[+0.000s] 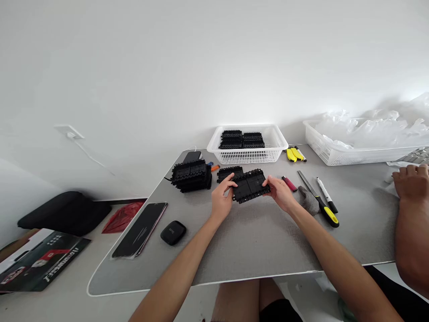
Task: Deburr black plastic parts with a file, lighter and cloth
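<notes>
Between my two hands is a flat black plastic panel (250, 187) with toothed edges, held tilted above the grey table. My left hand (222, 199) pinches its left end, and my right hand (279, 192) grips the right end with thumb on top. Just behind it lies a similar black panel (229, 172), partly covered by the held one. To the left stands a stack of such black panels (191, 174). Several more black panels (241, 139) sit inside a white plastic basket (248, 156) against the wall.
Right of my hands lie a red lighter (289, 184), a grey cloth (309, 201), a file with yellow-black handle (326, 212) and a marker (327, 195). A phone (140, 229) and black case (173, 233) lie left. Another person's hand (411, 181) rests at far right, near a bag-filled basket (331, 152).
</notes>
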The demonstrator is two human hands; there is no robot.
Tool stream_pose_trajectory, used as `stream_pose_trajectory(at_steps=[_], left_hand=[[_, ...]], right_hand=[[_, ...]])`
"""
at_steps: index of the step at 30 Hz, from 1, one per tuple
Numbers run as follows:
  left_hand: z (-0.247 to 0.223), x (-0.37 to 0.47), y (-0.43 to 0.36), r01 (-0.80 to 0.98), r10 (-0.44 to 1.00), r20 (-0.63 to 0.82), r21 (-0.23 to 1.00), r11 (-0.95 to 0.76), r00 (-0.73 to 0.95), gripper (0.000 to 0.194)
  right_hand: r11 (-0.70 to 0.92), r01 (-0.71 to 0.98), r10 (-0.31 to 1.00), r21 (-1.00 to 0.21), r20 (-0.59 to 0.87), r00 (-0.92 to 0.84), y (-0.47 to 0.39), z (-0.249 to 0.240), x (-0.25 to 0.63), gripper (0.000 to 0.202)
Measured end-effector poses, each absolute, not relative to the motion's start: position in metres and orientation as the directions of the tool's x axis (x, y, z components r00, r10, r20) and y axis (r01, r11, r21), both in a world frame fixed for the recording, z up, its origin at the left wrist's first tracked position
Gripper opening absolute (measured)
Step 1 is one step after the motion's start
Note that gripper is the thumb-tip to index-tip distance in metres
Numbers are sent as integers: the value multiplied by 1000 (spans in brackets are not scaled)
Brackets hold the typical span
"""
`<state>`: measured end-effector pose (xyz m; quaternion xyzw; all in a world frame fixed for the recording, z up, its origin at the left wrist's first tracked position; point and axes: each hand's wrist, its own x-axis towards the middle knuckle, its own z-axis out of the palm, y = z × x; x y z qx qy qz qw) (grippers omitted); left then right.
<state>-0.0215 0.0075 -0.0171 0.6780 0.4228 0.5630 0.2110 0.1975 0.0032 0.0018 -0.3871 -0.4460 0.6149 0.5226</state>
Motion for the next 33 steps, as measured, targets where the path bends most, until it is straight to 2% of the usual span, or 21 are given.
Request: stream_pose_trajectory(at_steps=[3,7,10,14,16,18,21,23,25,27,28,30,33], left_hand=[[-18,-21,7,304,826,563,787,-537,1,22],[-15,-19,7,214,863,503,850,-482,-54,25],[-10,-18,7,60,928,367,930,-363,-64,46],[-6,-15,6,2,980,127,992,-129,156,71],[-6,-12,5,-1,960,53,998,-55,275,76],[-7,-10,3,-10,952,32,999,-30,305,76],[-8,-8,2,-26,967,27,999,-21,251,71],[-8,-9,2,-39,974,16,999,-7,226,70],[-8,-11,3,-51,978,12,999,-1,209,69],[-7,-12,3,-56,979,14,998,-3,206,69],[-7,-12,3,-56,978,17,998,-5,206,68],[-6,-13,3,-57,979,22,998,-11,201,67],[-6,-13,3,-67,981,24,998,-11,194,66]], right_hand=[[-29,-256,990,-966,7,-139,3,-3,195,33],[5,-236,998,-972,19,-56,3,-6,194,37],[31,-221,999,-975,21,49,5,-9,197,41],[60,-176,990,-983,36,140,7,-15,200,47],[68,-159,990,-985,46,137,7,-17,199,47],[67,-143,993,-987,52,108,7,-16,196,43],[74,-9,996,-997,74,53,5,-5,199,35],[98,210,995,-973,102,10,3,9,210,33],[99,510,993,-854,116,1,-3,26,231,31],[-42,749,981,-662,113,155,-12,39,258,27],[-150,814,959,-561,116,257,-18,43,272,26],[-322,854,918,-410,85,386,-29,43,298,28],[-466,835,871,-293,12,491,-44,29,324,34]])
